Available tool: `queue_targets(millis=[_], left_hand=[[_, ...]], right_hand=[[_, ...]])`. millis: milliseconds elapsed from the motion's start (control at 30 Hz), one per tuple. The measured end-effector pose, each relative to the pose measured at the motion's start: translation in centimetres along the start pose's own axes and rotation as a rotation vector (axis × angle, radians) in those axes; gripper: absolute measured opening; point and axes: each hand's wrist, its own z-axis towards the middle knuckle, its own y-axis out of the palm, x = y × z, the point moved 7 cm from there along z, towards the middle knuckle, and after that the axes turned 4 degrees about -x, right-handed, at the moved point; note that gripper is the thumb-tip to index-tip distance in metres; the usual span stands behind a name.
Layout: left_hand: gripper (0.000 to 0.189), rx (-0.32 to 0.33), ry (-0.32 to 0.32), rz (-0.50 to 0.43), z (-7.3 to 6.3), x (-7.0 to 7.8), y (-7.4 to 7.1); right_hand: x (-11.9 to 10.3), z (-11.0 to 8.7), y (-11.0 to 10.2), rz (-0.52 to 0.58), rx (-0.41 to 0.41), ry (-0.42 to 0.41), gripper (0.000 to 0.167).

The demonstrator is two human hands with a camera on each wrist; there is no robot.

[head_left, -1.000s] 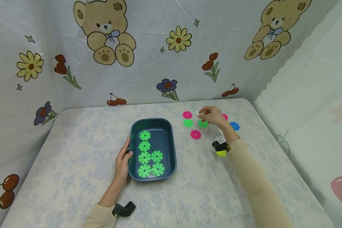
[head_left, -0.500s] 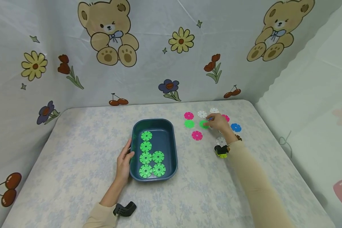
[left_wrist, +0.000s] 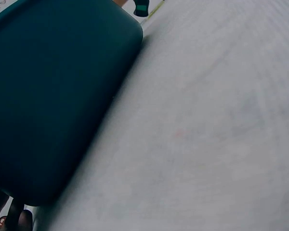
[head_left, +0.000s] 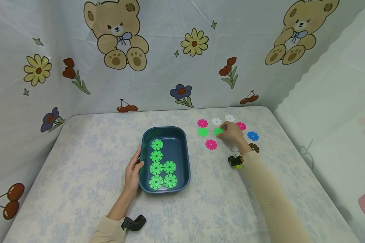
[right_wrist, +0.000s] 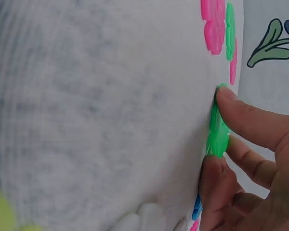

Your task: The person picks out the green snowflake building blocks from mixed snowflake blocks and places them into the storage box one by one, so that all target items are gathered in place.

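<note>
A dark blue plastic bin (head_left: 177, 146) stands on the table, with several green interlocking discs (head_left: 156, 167) lying flat inside along its left and near parts. My left hand (head_left: 132, 177) grips the bin's left side, thumb at the rim and fingers along the outer wall. In the left wrist view the bin's wall (left_wrist: 58, 96) fills the left, and dark fingertips (left_wrist: 12, 216) show at its lower corner. At the table's right, my right hand (head_left: 234, 133) pinches a green notched disc (right_wrist: 218, 130) by its edges between thumb and fingers, close over the tabletop.
Around the right hand lie loose discs: a second green disc (head_left: 203, 132), pink discs (head_left: 211, 144), white discs (head_left: 216, 121), a blue disc (head_left: 253, 136) and a brown disc (head_left: 254, 147). A yellow disc (head_left: 238, 166) is partly hidden under the right wrist camera (head_left: 235, 161). A printed curtain hangs behind.
My right hand has drawn slightly right and nearer from the white discs and taken hold of the green disc. The left hand and bin stay in place; the view shifted slightly.
</note>
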Motion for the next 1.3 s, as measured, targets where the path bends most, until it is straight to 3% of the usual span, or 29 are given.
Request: queue_targets(millis=[133,267,400,633,967,1133,1300], left_hand=[[0.052,-0.001,0.003,0.000,0.0,0.0,0.0],[0.052,-0.002,0.006,-0.003,0.0,0.0,0.0],[0.052,-0.001,0.005,-0.003,0.0,0.0,0.0],[0.052,-0.003,0.000,-0.007,0.0,0.0,-0.1],[0.053,-0.009,0.008,-0.015,0.1,-0.2,0.0],[0.052,-0.011,0.003,-0.020,0.1,-0.2,0.0],[0.053,-0.008,0.010,-0.021,0.1,-0.2,-0.1]], right_hand=[[0.1,0.0,-0.2,0.013,0.007,0.004,0.048],[0.1,-0.1,-0.6,0.059,0.010,-0.011,0.033],[-0.1,-0.4,-1.0,0.166,0.005,-0.030,0.025],[-1.9,-1.2,-1.6,0.333,-0.026,-0.082,0.026],[-8.1,-3.8,-1.6,0.402,-0.100,-0.259,0.023],[-11.3,-4.5,-0.4,0.399,-0.145,-0.378,0.017],[-14.9,-5.4,1.2,0.340,-0.215,-0.447,0.013]])
